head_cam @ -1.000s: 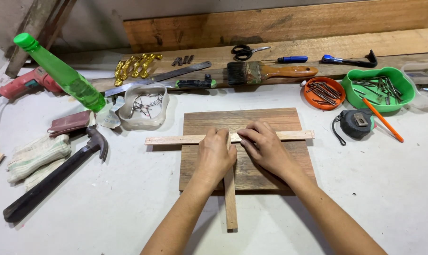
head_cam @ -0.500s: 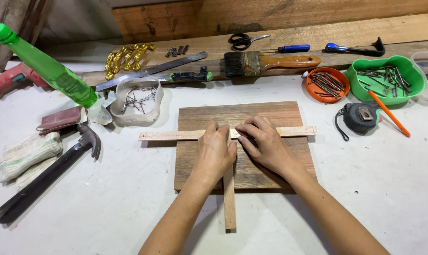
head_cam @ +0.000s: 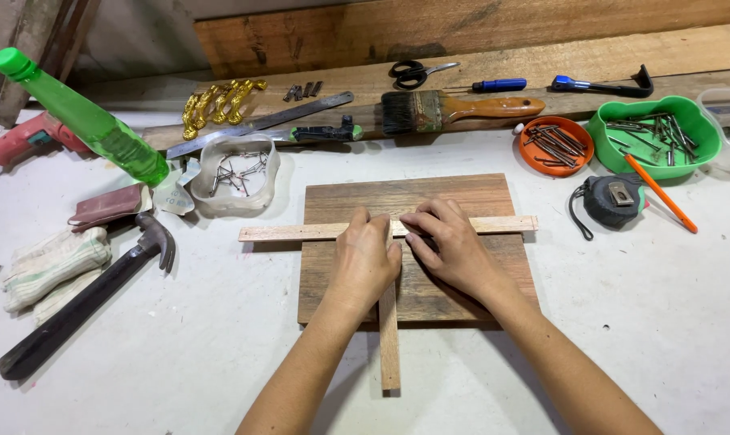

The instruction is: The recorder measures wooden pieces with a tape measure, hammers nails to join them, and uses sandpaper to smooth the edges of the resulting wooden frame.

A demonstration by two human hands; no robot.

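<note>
At the middle of the white counter (head_cam: 180,354) lies a brown wooden board (head_cam: 462,201), and across it a pale thin strip (head_cam: 292,233) runs sideways, with a second strip (head_cam: 389,346) running toward the viewer from under the hands to form a cross. Left hand (head_cam: 367,259) and right hand (head_cam: 450,246) both press flat on the crossing, fingers (head_cam: 357,219) bent down onto the wood rather than wrapped around anything. To the left, a green plastic bottle (head_cam: 91,121) leans with a white label near its base (too small to tell more), beside a clear tub of nails (head_cam: 234,173) and a hammer (head_cam: 91,298). On the right stand an orange dish (head_cam: 554,147) and a green bowl (head_cam: 653,133) of nails, plus a tape measure (head_cam: 615,200). Compared with half a second ago, hands and strips sit the same; only the view has shifted slightly.
</note>
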